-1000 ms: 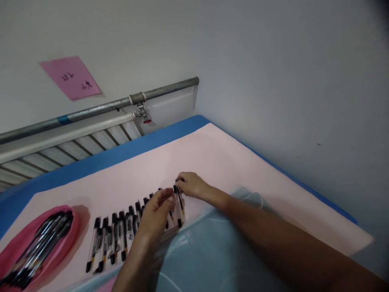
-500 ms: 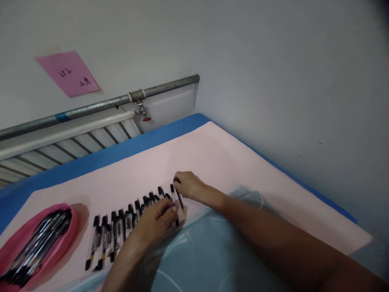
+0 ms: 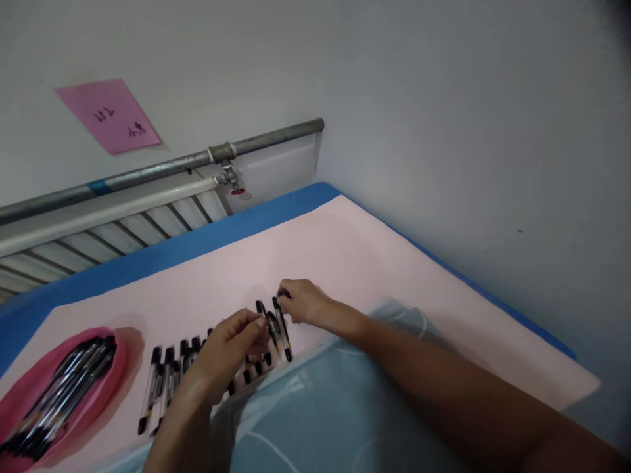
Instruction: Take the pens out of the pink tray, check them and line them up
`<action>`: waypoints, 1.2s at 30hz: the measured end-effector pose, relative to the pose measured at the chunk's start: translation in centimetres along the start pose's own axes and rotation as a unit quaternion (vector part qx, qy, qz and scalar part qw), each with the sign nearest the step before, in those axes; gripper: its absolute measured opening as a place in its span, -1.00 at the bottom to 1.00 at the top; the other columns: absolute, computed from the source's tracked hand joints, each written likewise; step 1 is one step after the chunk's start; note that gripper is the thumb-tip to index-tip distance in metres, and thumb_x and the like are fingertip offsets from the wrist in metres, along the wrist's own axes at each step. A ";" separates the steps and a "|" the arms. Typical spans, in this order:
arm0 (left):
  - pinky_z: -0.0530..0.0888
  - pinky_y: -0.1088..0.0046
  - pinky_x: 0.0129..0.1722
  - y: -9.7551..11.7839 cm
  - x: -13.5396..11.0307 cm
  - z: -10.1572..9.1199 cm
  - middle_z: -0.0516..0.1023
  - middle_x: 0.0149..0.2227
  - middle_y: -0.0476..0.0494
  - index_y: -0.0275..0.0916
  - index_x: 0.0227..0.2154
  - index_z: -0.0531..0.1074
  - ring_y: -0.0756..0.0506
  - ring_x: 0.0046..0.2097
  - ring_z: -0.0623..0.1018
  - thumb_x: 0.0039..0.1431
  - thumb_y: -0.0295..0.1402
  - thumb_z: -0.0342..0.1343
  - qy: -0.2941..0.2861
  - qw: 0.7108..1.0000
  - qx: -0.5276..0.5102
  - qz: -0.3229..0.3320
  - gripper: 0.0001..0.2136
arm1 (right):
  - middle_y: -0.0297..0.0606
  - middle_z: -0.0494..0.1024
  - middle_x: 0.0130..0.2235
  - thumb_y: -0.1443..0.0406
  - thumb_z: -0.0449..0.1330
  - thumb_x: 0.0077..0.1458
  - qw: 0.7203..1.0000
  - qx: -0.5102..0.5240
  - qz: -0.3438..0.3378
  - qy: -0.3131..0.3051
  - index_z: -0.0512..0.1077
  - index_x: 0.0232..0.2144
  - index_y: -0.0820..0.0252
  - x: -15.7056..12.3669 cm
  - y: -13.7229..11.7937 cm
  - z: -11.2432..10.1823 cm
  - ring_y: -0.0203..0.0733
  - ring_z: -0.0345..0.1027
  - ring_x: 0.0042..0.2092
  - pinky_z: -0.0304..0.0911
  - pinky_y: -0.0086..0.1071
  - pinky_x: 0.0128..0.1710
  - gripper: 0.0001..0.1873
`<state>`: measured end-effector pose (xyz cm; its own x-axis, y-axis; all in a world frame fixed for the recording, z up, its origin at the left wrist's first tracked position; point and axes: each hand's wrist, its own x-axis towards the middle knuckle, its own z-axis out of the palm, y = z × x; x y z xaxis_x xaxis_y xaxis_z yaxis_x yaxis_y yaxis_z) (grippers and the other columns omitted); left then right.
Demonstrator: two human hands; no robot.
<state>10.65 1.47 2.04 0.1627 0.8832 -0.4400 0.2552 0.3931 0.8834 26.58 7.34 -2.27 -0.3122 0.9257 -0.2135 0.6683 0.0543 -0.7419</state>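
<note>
My right hand (image 3: 303,301) is closed in a pinch around the dark top end of a pen (image 3: 284,332) at the right end of a row. My left hand (image 3: 236,338) hovers over the row with fingers curled and thumb near the fingertips; whatever they may hold is hidden. Beneath and beside it lie several clear-barrelled pens with black caps (image 3: 155,387), side by side on the pale pink sheet (image 3: 315,256). My left hand and forearm cover the middle of the row.
At the left stands a pink bowl (image 3: 121,368) with more black-capped pens in it. Light blue fabric (image 3: 296,427) lies along the near edge. A blue table edge (image 3: 197,243) borders the sheet. Behind are a radiator (image 3: 108,243), a metal pipe (image 3: 276,139) and a wall.
My left hand has moved left along the row, uncovering pens at its right end. My right hand has shifted slightly left, still at the pen's top, and that pen now lies closer to its neighbours.
</note>
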 end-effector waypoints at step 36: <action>0.14 0.46 -0.48 -1.2 0.4 3.1 0.50 -0.48 -0.16 -0.24 -0.53 0.41 -0.09 -0.43 0.44 -0.01 -0.30 -0.05 -0.029 0.872 0.486 0.051 -0.82 | -0.19 0.51 -0.38 0.25 0.01 -0.03 0.965 -0.227 -0.110 -0.073 0.44 -0.37 0.21 -3.6 0.7 -1.5 -0.23 0.31 -0.39 0.00 -0.46 -0.50 -0.76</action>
<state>13.41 0.60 0.32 0.2716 0.8756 -0.3994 0.9192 -0.1131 0.3771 29.20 4.62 -1.09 -0.5508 0.8115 -0.1948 0.7912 0.4334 -0.4316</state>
